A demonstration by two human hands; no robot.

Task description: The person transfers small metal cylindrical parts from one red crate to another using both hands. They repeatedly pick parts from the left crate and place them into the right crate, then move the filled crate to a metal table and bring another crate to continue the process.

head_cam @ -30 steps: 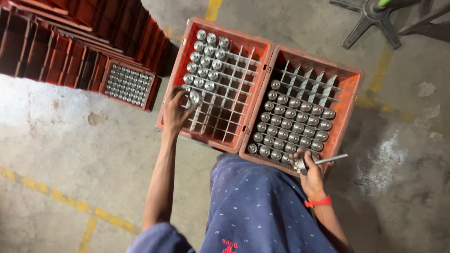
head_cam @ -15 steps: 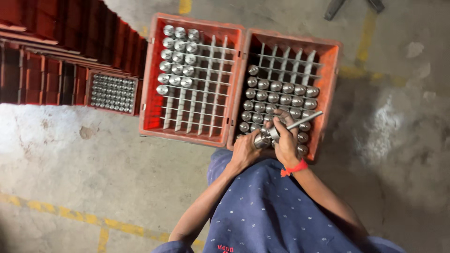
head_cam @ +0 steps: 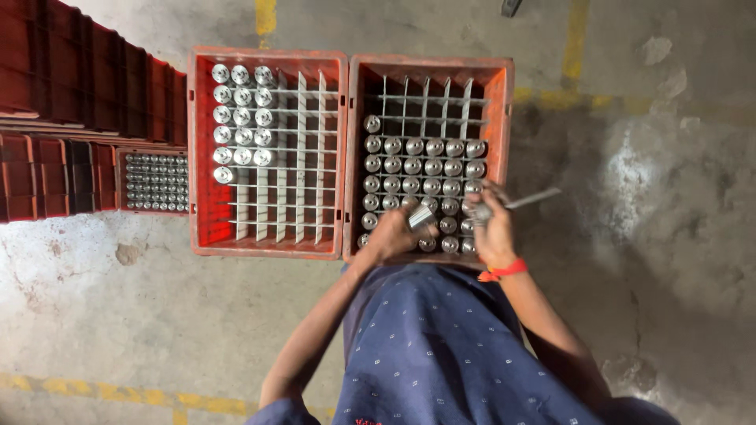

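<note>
Two red plastic crates with white divider grids sit side by side on the floor. The left crate (head_cam: 201, 157) holds shiny metal cylinders (head_cam: 240, 114) in its left columns only. The right crate (head_cam: 504, 102) is mostly filled with the same cylinders (head_cam: 425, 165). My left hand (head_cam: 394, 232) is over the near edge of the right crate, closed on one metal cylinder (head_cam: 420, 216). My right hand (head_cam: 492, 220) hovers just right of it, gripping a thin metal rod-like tool (head_cam: 531, 198) that points to the right.
Stacks of red crates (head_cam: 71, 94) stand at the far left, one of them (head_cam: 155, 181) full of metal cylinders. The concrete floor carries yellow painted lines (head_cam: 575, 47). My blue patterned clothing (head_cam: 449, 354) fills the lower middle.
My left hand has left the left crate and come to the right crate, now holding a cylinder. My right hand with the tool stays near the right crate's front.
</note>
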